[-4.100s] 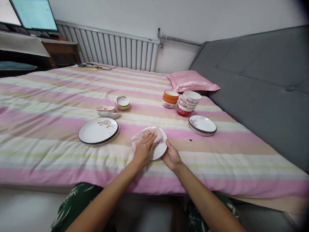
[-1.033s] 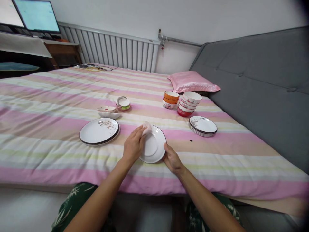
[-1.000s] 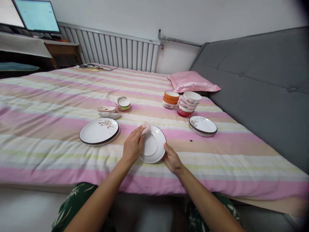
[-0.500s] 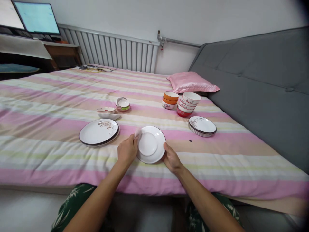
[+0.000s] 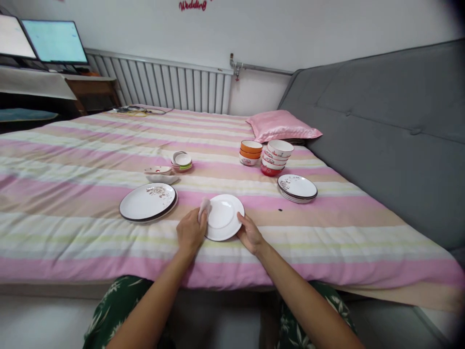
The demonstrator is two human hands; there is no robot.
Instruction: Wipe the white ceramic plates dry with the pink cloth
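Observation:
A white plate (image 5: 222, 218) with its ringed underside facing me is held above the bed's near edge. My right hand (image 5: 250, 233) grips its right rim, thumb on the upper face and fingers behind. At the left rim my left hand (image 5: 191, 230) is closed around a pale cloth (image 5: 205, 207), which is pressed against the plate. Left of my hands lies a stack of oval plates (image 5: 147, 201) with dark rims and a brown flower print. A stack of round plates (image 5: 297, 187), similarly printed, sits to the right.
Behind the plates stand orange-topped bowls (image 5: 250, 147) and a taller stack of red-and-white bowls (image 5: 273, 160). Small dishes (image 5: 181, 160) and boat-shaped dishes (image 5: 161, 175) lie at left. A pink pillow (image 5: 281, 125) rests by the grey headboard (image 5: 366, 106). Striped bedding (image 5: 337, 228) covers the bed.
The view has tilted up and shifted a little right, showing red lettering on the wall. The plate is tilted somewhat differently; both hands keep their hold on plate and cloth.

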